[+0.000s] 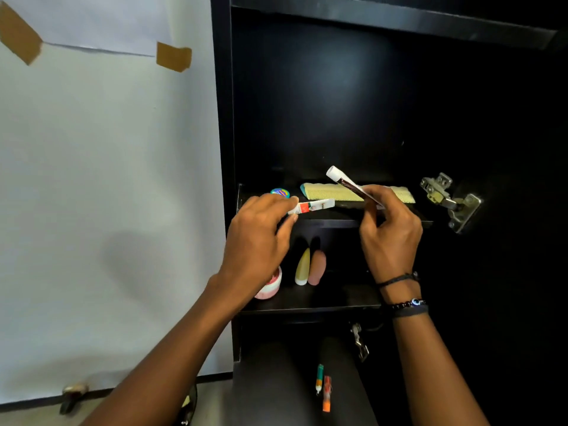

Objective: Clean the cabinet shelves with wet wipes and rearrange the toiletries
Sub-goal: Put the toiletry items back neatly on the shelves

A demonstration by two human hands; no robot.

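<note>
Two pinch grips: white tube (313, 206) in left hand (258, 238), dark tube (347, 183) in right hand (390, 232).

The single view comes from a wide-angle camera worn on the person's head. It faces forward and slightly downward into an open black cabinet (338, 103), close enough that both forearms enter from the bottom edge and the left hand (258, 238) and right hand (390, 238) sit mid-frame at the upper shelf (332, 223). The white wall (107, 179) fills the left third; a lower shelf (322, 299) lies below the hands.
</note>
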